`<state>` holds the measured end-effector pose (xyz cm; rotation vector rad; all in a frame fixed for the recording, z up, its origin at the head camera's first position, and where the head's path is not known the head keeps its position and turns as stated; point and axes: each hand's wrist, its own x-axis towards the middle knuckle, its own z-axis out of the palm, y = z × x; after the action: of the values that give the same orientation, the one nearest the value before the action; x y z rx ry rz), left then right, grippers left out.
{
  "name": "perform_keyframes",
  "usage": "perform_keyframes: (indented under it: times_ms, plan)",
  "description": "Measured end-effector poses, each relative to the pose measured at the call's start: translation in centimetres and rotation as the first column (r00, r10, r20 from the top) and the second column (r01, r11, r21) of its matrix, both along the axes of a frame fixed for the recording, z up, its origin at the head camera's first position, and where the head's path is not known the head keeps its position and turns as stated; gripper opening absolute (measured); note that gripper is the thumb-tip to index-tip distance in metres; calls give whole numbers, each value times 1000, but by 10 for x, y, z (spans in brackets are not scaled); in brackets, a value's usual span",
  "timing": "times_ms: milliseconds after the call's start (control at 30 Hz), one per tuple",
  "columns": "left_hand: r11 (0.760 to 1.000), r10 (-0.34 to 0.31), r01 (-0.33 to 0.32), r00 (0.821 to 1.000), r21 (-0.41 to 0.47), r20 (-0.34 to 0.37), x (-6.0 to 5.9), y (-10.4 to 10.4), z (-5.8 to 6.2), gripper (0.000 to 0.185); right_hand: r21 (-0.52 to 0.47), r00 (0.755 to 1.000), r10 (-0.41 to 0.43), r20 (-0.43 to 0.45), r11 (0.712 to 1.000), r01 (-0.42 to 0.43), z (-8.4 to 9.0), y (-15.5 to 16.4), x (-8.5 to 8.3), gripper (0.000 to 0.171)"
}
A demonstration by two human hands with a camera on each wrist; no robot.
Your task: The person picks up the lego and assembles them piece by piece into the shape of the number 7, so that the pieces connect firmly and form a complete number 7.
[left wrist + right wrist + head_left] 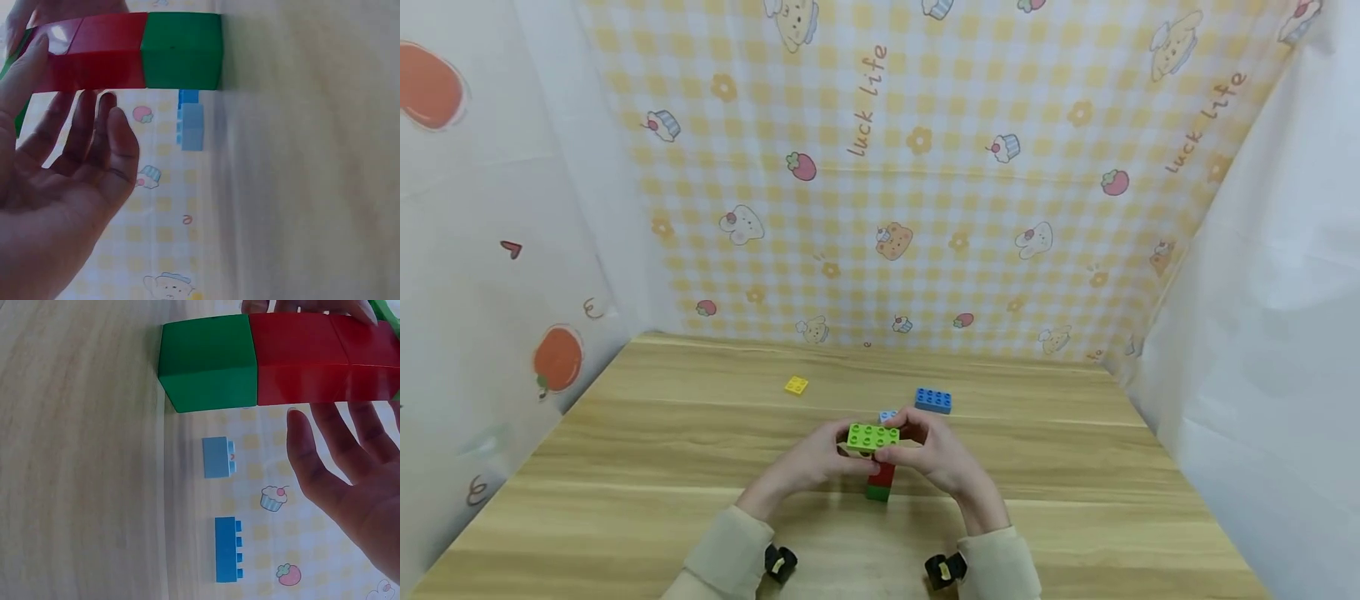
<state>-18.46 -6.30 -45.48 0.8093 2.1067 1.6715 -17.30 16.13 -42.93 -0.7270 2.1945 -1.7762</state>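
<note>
Near the middle of the wood-grain table (1060, 500), spotted a skinny brick tower (880, 482) mid-build. Ran, bottom to top: dark green brick (209, 365), lower red brick (300, 359), upper red brick (369, 350), then a lime-green eight-stud brick (873, 437) at the very top, studs up. Had the left hand (826, 457) curled round the tower's upper end from the left, thumb against the upper red brick. Had the right hand (936, 458) pinching the lime-green brick at the right end, thumb on the near edge, a finger at the far one. Looked like the step of seating that lime-green piece. Couldn't tell from these angles whether fully clicked in or just perched.

As for the next move, probably called for an even push straight down, with the reds steadied so as not to tip the stack. Beyond the tower, on the far side, saw a light blue brick (888, 415), plus a blue eight-stud brick (933, 401) off right and a yellow flat four-stud piece (796, 385) off left. Seemed not yet used.
</note>
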Motion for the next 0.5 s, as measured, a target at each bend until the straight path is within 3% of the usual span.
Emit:
perform_keyframes:
  times_ms: [167, 333, 500]
  plan:
    - [996, 0, -3, 999, -94, -33, -3, -7, 3, 51, -11, 1000, 11, 14, 1000, -11, -3, 0, 1, 21]
    - [979, 19, -41, 994, -202, -107, -11, -17, 8, 42, -1, 1000, -1, 1, 1000, 1, -1, -1, 1, 22]
    - [966, 34, -75, 986, -249, -164, -23, -28, 10, 32, 10, 1000, -10, 16, 1000, 10, 1, -2, 1, 23]
